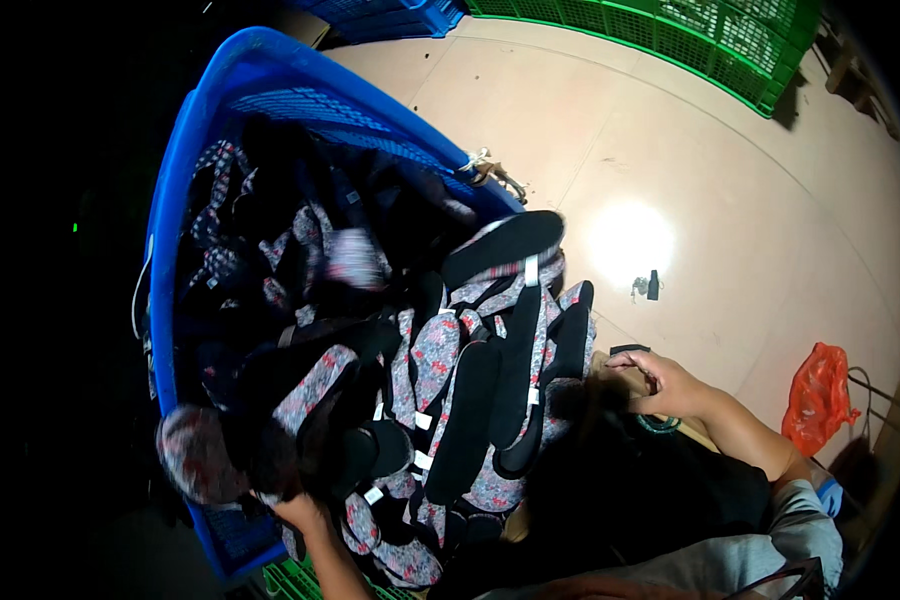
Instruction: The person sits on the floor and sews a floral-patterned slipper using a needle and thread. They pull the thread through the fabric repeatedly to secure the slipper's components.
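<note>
Floral slipper (202, 455) over the near left corner of the blue crate (168, 240): it lies up and left of the left hand (298, 512), long axis roughly crosswise. The left grip appears closed on its nearer end, fingers partly hidden. The right hand (665, 385), beyond the pile (465, 420), is curled; its hold cannot be told.

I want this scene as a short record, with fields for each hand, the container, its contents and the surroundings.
Left hand: at a floral slipper, lower left; grip hidden in shadow
Right hand: fingers curled, beside the heap; contact unclear
Container: blue crate
Contents: many slippers, floral and black, piled loosely
Surroundings: pale floor, green crate, red plastic bag
</note>
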Demonstrator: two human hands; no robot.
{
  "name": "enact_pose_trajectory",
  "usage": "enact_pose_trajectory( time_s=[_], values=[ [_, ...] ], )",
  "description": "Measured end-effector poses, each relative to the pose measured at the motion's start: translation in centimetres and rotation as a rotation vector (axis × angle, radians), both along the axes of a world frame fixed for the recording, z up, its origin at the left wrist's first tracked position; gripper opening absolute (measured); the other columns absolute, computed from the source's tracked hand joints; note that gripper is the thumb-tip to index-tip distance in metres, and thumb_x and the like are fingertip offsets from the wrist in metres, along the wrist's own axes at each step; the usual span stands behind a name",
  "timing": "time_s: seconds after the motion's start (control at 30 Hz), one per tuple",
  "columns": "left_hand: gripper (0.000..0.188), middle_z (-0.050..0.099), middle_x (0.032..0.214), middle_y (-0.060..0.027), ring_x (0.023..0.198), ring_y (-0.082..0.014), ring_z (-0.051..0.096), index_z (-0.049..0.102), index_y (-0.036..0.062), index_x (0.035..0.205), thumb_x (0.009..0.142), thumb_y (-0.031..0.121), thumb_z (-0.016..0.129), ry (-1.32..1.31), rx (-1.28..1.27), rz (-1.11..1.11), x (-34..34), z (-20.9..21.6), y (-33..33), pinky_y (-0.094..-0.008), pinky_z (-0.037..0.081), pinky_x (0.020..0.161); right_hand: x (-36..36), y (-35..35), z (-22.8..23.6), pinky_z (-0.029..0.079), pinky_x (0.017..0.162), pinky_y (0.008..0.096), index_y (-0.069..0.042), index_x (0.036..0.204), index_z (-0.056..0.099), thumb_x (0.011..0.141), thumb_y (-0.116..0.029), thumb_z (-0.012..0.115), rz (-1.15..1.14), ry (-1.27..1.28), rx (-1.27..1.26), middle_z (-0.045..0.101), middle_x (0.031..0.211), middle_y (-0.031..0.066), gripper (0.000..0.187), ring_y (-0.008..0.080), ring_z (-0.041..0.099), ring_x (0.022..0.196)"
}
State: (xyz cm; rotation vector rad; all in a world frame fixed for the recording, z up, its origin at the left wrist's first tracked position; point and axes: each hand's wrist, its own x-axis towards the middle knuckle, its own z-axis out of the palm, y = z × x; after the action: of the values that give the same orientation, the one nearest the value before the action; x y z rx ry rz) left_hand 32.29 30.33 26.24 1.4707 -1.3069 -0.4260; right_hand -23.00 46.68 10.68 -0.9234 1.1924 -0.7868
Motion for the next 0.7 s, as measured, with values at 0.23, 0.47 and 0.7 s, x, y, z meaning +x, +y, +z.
enact_pose_trajectory(
  time_s=[0.23, 0.47, 0.7],
  values=[
    [0.042, 0.061, 0.124, -0.0186, 0.111, -0.029, 0.061, 0.056, -0.0055, 0.128, 0.092, 0.014, 0.063, 0.287, 0.027, 0.374, 0.4, 2.7, 9.4, -0.0442, 0.05, 0.097, 0.4, 0.2, 0.1, 0.04, 0.103, 0.033, -0.004, 0.137, 0.05, 0.074, -0.011, 0.079, -0.05, -0.058, 0.007, 0.057, 0.13, 0.0088, 0.07, 0.0186, 0.051, 0.125],
    [0.068, 0.049, 0.14, -0.0183, 0.126, -0.0374, 0.05, 0.046, -0.0005, 0.14, 0.09, 0.044, 0.059, 0.876, 0.169, 0.395, 14.0, 0.2, 13.1, -0.051, 0.043, 0.106, 1.1, 0.6, 0.0, 0.042, 0.097, 0.0284, -0.004, 0.139, 0.048, 0.074, -0.008, 0.079, -0.082, -0.128, 0.056, 0.055, 0.127, 0.0063, 0.072, 0.0137, 0.05, 0.12],
    [0.068, 0.054, 0.133, -0.0238, 0.118, -0.0445, 0.055, 0.05, 0.0012, 0.136, 0.091, 0.051, 0.058, 0.896, 0.324, 0.507, 17.8, -1.5, 10.5, -0.0575, 0.052, 0.095, 1.3, 0.9, -0.5, 0.042, 0.098, 0.0291, -0.004, 0.139, 0.047, 0.073, -0.006, 0.079, -0.116, -0.128, 0.029, 0.054, 0.128, 0.0064, 0.073, 0.0142, 0.05, 0.12]
  ],
)
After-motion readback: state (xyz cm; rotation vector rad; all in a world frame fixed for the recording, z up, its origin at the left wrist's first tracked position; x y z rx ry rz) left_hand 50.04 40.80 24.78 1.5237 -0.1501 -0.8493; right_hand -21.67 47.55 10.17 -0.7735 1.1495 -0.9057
